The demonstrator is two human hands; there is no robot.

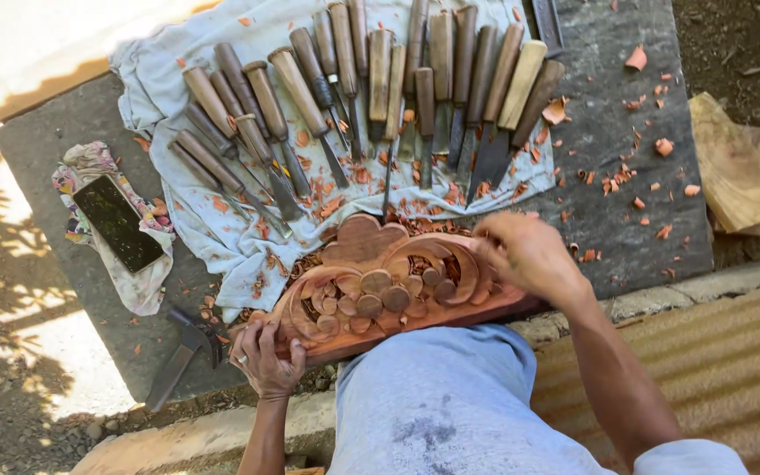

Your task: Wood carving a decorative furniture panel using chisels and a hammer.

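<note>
A reddish carved wooden panel (380, 286) with scrolls and round fruit shapes rests on the edge of a grey stone slab (613, 202), against my lap. My left hand (266, 356) grips its lower left corner. At the upper right part of the carving, my right hand (525, 255) has its fingers curled down onto the wood; whether it holds a small tool is hidden. Beyond the panel, a row of several wooden-handled chisels (371, 97) lies on a pale blue cloth (239, 255).
A dark phone (118, 222) lies on a patterned rag at the left. A metal hammer (182, 352) sits near the slab's front left edge. Reddish wood chips (626, 180) are scattered to the right. A wooden block (736, 167) lies off the slab at far right.
</note>
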